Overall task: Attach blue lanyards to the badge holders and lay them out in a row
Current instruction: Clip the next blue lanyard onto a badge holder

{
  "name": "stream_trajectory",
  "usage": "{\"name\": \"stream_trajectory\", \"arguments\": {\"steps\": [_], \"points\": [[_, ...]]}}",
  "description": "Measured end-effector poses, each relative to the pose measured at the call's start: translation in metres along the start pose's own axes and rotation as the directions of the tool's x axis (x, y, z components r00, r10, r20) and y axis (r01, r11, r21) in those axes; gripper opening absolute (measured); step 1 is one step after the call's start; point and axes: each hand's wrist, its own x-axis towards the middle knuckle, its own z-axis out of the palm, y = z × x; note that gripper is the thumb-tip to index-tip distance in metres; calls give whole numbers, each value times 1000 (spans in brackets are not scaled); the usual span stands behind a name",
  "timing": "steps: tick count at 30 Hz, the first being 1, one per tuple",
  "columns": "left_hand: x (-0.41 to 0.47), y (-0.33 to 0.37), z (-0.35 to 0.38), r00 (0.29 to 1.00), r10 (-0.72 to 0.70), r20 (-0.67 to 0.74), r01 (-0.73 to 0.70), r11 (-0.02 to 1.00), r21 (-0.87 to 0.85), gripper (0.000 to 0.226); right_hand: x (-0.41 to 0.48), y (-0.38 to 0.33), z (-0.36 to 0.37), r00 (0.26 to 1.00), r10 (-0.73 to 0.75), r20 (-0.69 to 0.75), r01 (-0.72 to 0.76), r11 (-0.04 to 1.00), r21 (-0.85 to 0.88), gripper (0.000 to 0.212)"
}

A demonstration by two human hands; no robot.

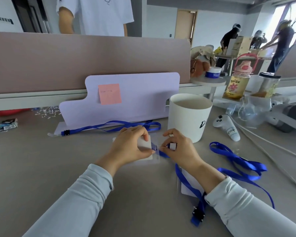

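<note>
View from my head down onto the grey surface (55,168). At its centre my left hand (130,146) holds a clear badge holder (155,159), thumb on the near edge and curled fingers (143,134) on the far edge. Inside the holder sits a white card (143,142). My right hand (181,149) meets the holder at its right edge, fingers curled tight and pinching the end of a blue lanyard (186,181) together with a small white clip (172,146). Whether the clip has caught the holder cannot be told. The strap runs from that hand toward me, beside my right wrist, to a black buckle (197,213). On the way it crosses a second holder (186,189), which lies flat near my right forearm and also has a white card in it. More blue strap (237,161) lies in loose loops to the right, and whether it belongs to the same lanyard is unclear. Another lanyard (109,125) stretches along the foot of a lilac board (135,93) bearing a pink sticky note (109,94). A white paper tub (183,120) stands upright just behind my right hand, open-topped, its bottom out of sight. Farther right stand a bottle (236,84) labelled "Relax", holding amber liquid, and a black-lidded jar (268,86) with yellow-brown contents.
</note>
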Motion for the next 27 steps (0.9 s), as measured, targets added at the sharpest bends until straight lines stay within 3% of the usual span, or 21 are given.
{"name": "stream_trajectory", "arguments": {"steps": [10, 19, 27], "points": [[-2, -1, -5, 997, -7, 75, 3, 999, 49, 44, -1, -1, 3, 997, -51, 55, 52, 999, -12, 48], [-1, -5, -5, 997, 4, 71, -10, 997, 81, 31, -2, 0, 6, 990, -78, 116, 78, 997, 5, 46], [-1, -2, -5, 1000, -1, 26, -3, 990, 139, 35, -5, 1, 5, 986, -114, 122, 113, 993, 17, 46]]}}
